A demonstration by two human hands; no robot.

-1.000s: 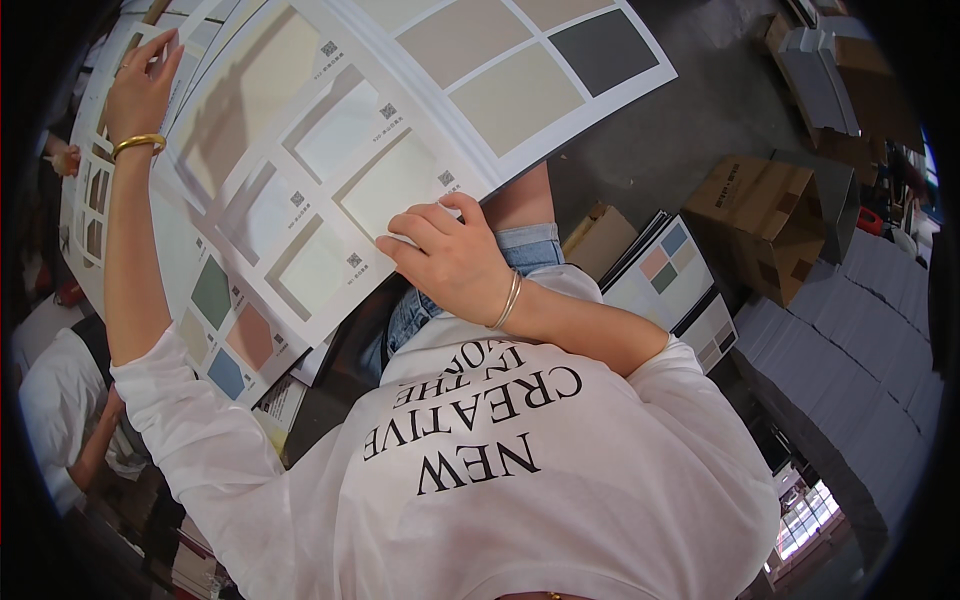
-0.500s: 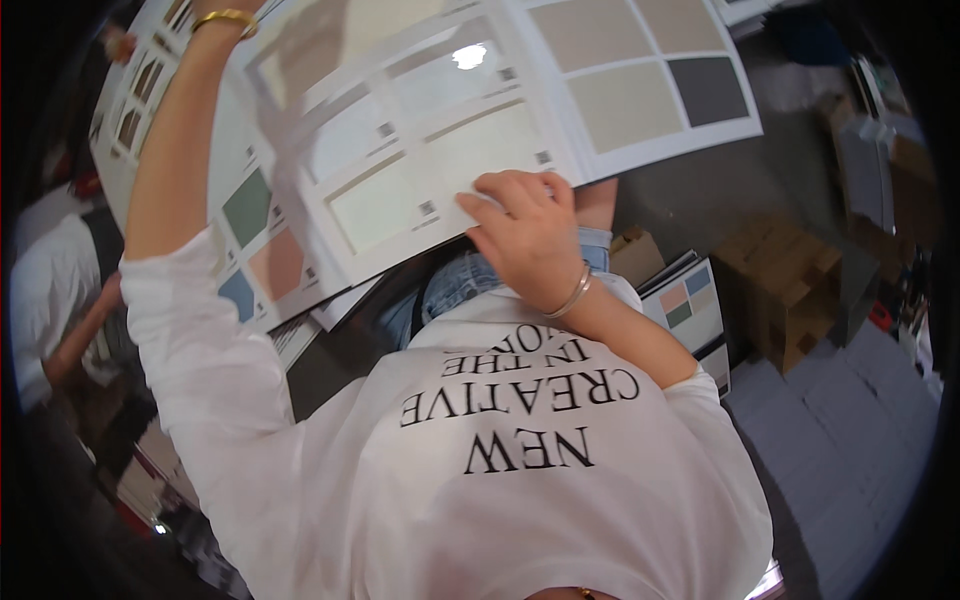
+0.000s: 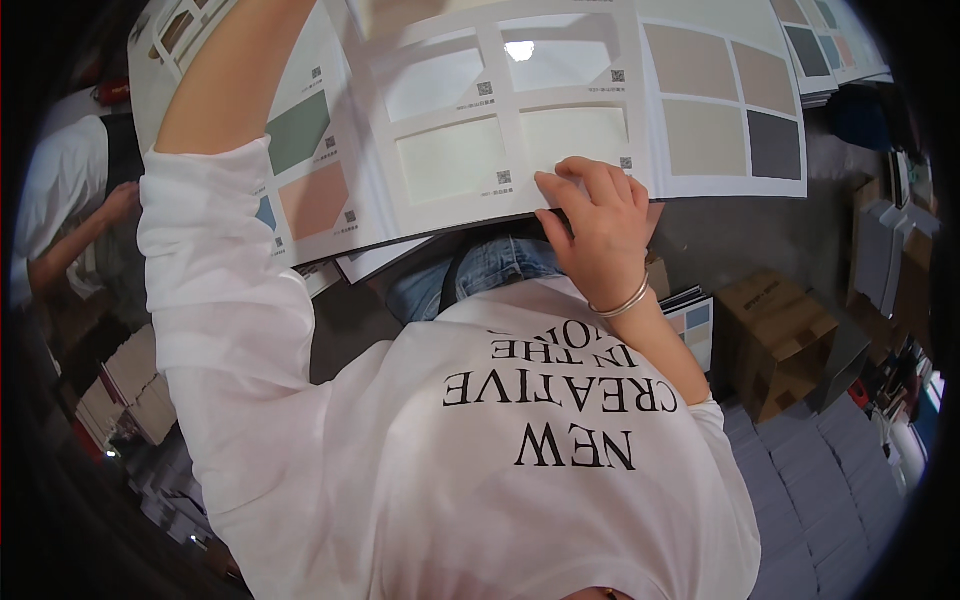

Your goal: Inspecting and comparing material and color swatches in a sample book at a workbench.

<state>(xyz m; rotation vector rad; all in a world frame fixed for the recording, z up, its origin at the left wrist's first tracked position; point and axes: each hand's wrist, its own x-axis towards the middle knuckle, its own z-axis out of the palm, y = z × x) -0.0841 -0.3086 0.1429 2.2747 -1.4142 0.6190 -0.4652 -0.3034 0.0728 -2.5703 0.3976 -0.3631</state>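
A large white colour sample book point(image 3: 455, 160) lies spread in front of me. Its middle panel has pale swatches in cut-out frames, with green and salmon swatches point(image 3: 312, 205) to the left and beige and dark grey ones point(image 3: 773, 148) to the right. My right hand point(image 3: 605, 220) rests at the middle panel's near edge, fingers apart and loosely bent on the page, thumb lower by the edge. My left forearm point(image 3: 235, 85) reaches over the book's left part; the left hand itself is beyond the upper edge of the picture.
A brown cardboard box point(image 3: 775, 340) stands at the right, beside another swatch board point(image 3: 695, 325). Grey flat slabs point(image 3: 820, 480) cover the lower right. More sample sheets point(image 3: 835, 60) lie stacked at far right. A person point(image 3: 80, 200) is at the left, near stacked cards point(image 3: 130, 390).
The book and my right hand now appear farther right in the view. My left hand's wrist and gold bracelet have passed out at the top. The right hand remains at the book's near edge.
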